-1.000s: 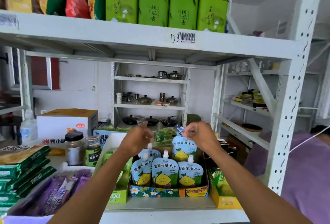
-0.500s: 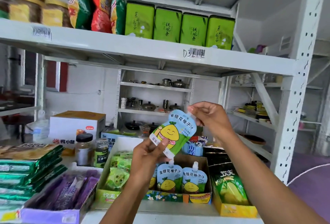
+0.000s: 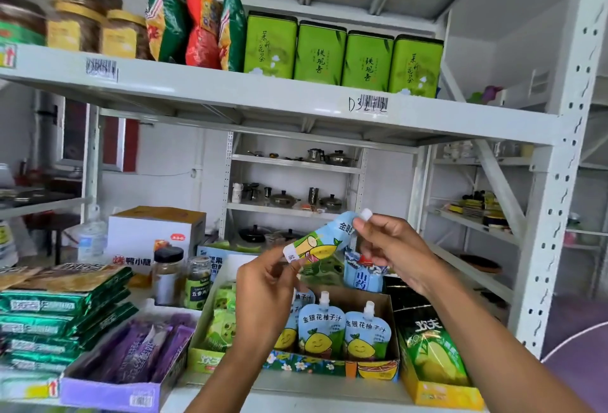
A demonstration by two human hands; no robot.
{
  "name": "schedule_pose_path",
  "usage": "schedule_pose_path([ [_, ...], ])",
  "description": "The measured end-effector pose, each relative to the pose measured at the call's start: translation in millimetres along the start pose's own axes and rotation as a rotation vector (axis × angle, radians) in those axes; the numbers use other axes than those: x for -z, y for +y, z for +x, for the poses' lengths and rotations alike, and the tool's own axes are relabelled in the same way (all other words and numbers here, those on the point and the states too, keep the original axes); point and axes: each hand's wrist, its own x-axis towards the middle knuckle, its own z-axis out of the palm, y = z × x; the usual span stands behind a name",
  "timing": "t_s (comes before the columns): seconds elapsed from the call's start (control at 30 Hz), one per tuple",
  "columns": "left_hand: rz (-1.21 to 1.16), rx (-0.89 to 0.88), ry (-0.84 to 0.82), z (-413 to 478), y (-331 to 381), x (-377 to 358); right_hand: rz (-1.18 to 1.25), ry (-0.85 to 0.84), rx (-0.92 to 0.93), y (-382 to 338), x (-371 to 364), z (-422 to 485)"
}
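A person is standing at a white metal rack, holding a light-blue juice pouch in the air with both hands. The pouch is lying tilted, nearly sideways, with its white cap pointing up to the right. The left hand is pinching the pouch's lower end between curled fingers and thumb. The right hand is gripping the top end just below the cap, fingers curled. Beneath, matching pouches are standing upright in an open cardboard display box. Green tea tins are sitting on the rack's upper level.
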Motion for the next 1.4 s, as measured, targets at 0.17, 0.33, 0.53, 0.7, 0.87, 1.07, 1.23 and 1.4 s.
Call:
schedule_pose_path([
  [0.17, 0.274, -0.477, 0.149, -5.3, -3.7, -4.7, 0.514, -0.192, -0.016, 3.7, -9.7, -9.5],
  [0.33, 0.502, -0.623, 0.071, -7.2, -16.0, -8.4, 0.582, -0.238, -0.002, 15.0, -2.3, -9.7],
  [0.53, 0.600, -0.294, 0.008, -2.0, -28.6, -29.4, 0.464, -0.087, -0.051, 31.4, 11.7, -6.0],
  [0.7, 0.088, 0.245, -0.251, 9.1, -29.4, -52.2, 0.021, 0.160, 0.023, 38.4, 18.7, 12.9],
  [0.87, 0.635, 0.096, -0.187, 13.3, -53.4, -63.5, -0.314, 0.364, 0.167, 54.7, 25.4, 44.1],
  [1.07, 0.799, -0.005, -0.326, 3.1, -84.5, -47.5, -0.621, 0.295, 0.040, 101.0, 34.0, 49.7],
  [1.23, 0.790, -0.056, -0.318, -3.7, -92.7, -45.9, -0.675, 0.177, -0.149, 144.8, 33.6, 46.2],
  [1.4, 0.703, -0.079, -0.312, -9.9, -99.1, -45.9, -0.569, 0.060, -0.224, 152.1, 33.1, 38.8],
])
